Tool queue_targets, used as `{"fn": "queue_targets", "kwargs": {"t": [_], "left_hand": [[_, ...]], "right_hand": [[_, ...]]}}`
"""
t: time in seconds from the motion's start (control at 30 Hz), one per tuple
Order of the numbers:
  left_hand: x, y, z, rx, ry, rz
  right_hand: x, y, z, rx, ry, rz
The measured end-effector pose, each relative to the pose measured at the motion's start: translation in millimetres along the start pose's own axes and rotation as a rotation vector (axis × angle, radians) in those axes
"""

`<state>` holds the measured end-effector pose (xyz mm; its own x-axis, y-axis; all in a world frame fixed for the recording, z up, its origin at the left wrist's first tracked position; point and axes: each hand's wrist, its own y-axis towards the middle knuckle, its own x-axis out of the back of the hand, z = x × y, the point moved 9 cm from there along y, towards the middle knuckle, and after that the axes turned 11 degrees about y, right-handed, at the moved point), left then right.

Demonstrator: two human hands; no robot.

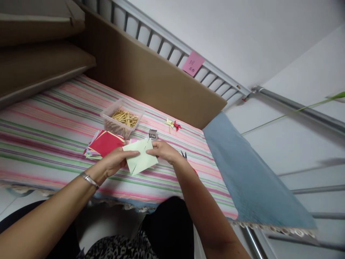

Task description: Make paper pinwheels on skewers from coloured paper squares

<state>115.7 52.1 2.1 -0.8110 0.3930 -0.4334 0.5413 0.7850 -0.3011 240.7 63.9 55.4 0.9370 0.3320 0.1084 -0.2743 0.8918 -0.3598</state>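
A pale green square of paper with slits cut in from its corners is held up between both hands. My left hand pinches its left edge, thumb on top. On the upper right side, my right hand grips the same sheet. Just behind the paper stands a small grey box with tiny shiny pieces inside. To the left lies a stack of coloured paper squares, a red one on top. Scissors lie partly hidden behind my right forearm.
A clear plastic box of short wooden sticks stands behind the stack. Two small pinwheels, one yellow and one red, lie farther back on the striped cloth. A brown board borders the far side, below a metal rail.
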Motion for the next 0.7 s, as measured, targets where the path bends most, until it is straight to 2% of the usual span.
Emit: {"fn": "queue_targets", "kwargs": {"t": [0.07, 0.13, 0.2, 0.23, 0.3, 0.37, 0.47, 0.7], "left_hand": [[4.4, 4, -2, -0.018, -0.025, -0.075], [12.1, 7, -4, -0.033, -0.057, -0.174], [21.1, 8, -7, -0.048, -0.080, -0.271], [24.8, 9, -8, -0.061, -0.091, -0.305], [30.2, 10, -11, -0.088, -0.113, -0.342], [33.2, 13, -12, -0.114, -0.132, -0.358], [33.0, 17, -13, -0.129, -0.149, -0.365], [30.0, 24, -11, -0.123, -0.206, -0.445]], "right_hand": [[1, 7, 0, 0.057, -0.082, -0.054], [9, 5, 8, 0.176, -0.204, -0.253], [10, -9, 25, 0.390, -0.346, -0.490], [4, -20, 34, 0.517, -0.409, -0.565], [-20, -36, 45, 0.747, -0.500, -0.575], [-40, -44, 45, 0.865, -0.540, -0.529], [-47, -42, 32, 0.894, -0.534, -0.521], [-36, -30, 5, 0.884, -0.564, -0.497]]}}
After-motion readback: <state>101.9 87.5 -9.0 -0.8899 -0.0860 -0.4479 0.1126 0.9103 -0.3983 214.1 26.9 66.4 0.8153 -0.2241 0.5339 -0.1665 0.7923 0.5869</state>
